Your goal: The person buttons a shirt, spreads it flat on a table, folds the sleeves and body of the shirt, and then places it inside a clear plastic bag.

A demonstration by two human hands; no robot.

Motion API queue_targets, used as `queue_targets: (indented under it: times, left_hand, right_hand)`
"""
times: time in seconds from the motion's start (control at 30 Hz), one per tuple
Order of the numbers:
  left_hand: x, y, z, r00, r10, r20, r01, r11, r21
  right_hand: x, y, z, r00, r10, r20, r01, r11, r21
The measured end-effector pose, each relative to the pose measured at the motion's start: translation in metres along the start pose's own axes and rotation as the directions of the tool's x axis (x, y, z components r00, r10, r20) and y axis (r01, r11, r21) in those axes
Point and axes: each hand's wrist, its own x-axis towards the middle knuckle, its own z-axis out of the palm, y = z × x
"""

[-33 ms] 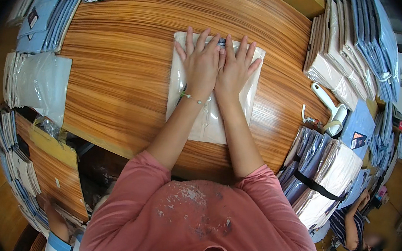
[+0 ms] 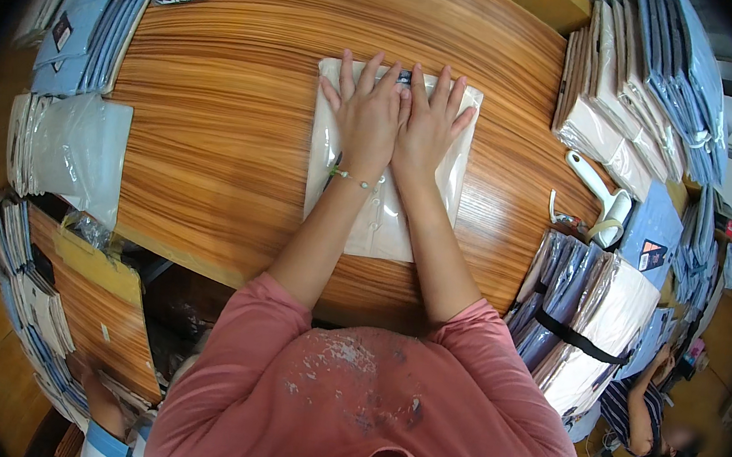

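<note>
A folded cream shirt in a clear plastic bag (image 2: 383, 221) lies on the wood-grain table (image 2: 227, 107) in front of me. Its row of buttons shows below my wrists, and a dark label peeks out at the collar end. My left hand (image 2: 369, 117) rests flat on the upper left of the bag with its fingers spread. Beside it, my right hand (image 2: 426, 128) lies flat on the upper right, fingers apart too. The thumbs meet near the middle, and both palms hide much of the collar area.
Bagged shirts (image 2: 71, 144) are stacked along the left edge. Cream shirts (image 2: 612, 138) and blue shirts (image 2: 684, 84) stand at the right, near a white-handled lint roller (image 2: 598, 186) and a strapped bundle (image 2: 584, 314). Other people sit at lower right (image 2: 632, 413) and lower left (image 2: 110, 411).
</note>
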Motion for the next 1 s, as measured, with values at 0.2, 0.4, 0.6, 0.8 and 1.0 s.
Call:
queue_targets:
  times: [0.2,0.4,0.6,0.8,1.0]
  left_hand:
    - [-0.006,-0.005,0.006,1.0,0.004,-0.031,-0.006,0.998,-0.057]
    - [0.0,-0.003,0.008,1.0,-0.019,0.011,0.019,0.999,-0.036]
    - [0.029,-0.038,-0.021,0.991,0.113,0.07,-0.107,0.991,-0.083]
    - [-0.003,-0.063,-0.028,0.95,0.194,0.245,-0.245,0.949,0.199]
    - [0.006,-0.072,-0.025,0.899,0.1,0.427,-0.147,0.986,0.078]
  right_hand:
    - [-0.005,0.002,0.003,1.0,0.004,0.011,-0.004,1.0,-0.014]
    - [0.004,0.008,0.009,0.999,0.025,0.049,-0.021,0.997,-0.07]
    - [0.035,0.024,-0.033,0.995,-0.07,0.065,0.077,0.991,-0.107]
    - [0.015,0.054,-0.014,0.969,-0.147,0.198,0.174,0.976,-0.129]
    - [0.025,0.07,-0.013,0.947,-0.083,0.31,0.076,0.997,0.033]
